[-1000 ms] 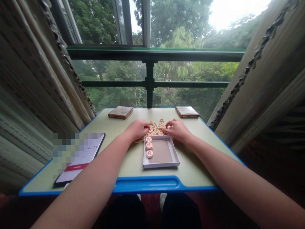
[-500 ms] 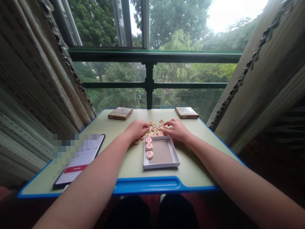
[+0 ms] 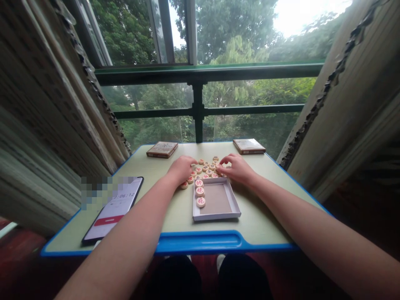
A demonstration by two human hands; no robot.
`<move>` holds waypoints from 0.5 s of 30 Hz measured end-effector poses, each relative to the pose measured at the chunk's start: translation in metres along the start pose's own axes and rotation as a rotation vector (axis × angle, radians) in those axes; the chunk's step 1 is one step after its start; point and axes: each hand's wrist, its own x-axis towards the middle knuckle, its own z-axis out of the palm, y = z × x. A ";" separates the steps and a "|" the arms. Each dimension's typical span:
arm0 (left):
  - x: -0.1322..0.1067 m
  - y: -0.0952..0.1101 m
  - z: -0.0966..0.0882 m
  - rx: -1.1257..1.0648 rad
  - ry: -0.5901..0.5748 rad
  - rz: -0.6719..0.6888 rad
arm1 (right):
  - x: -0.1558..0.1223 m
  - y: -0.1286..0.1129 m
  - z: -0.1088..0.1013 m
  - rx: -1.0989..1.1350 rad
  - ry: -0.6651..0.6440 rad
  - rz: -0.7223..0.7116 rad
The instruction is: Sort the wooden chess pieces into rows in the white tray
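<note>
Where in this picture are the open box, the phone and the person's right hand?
Open box (image 3: 218,200): head view, on its bare floor.
Phone (image 3: 114,211): head view, on its screen.
Right hand (image 3: 237,168): head view, on its back.

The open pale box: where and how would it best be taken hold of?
Probably by the box's right wall, coming from above and the right and pinching it between inside and outside. That wall is thin and upright, with bare box floor beside it, whereas three discs line the left side.
</note>
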 end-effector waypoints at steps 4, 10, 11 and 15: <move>0.001 0.003 -0.001 -0.002 -0.002 0.012 | 0.000 0.000 0.001 0.002 -0.017 -0.011; 0.003 0.013 -0.002 -0.024 -0.146 0.094 | 0.001 0.004 0.004 -0.015 -0.001 -0.063; 0.002 0.014 -0.003 -0.017 -0.166 0.094 | 0.001 0.004 0.004 -0.020 -0.006 -0.067; 0.001 0.016 -0.004 0.016 -0.192 0.050 | 0.001 0.003 0.004 -0.025 -0.033 -0.058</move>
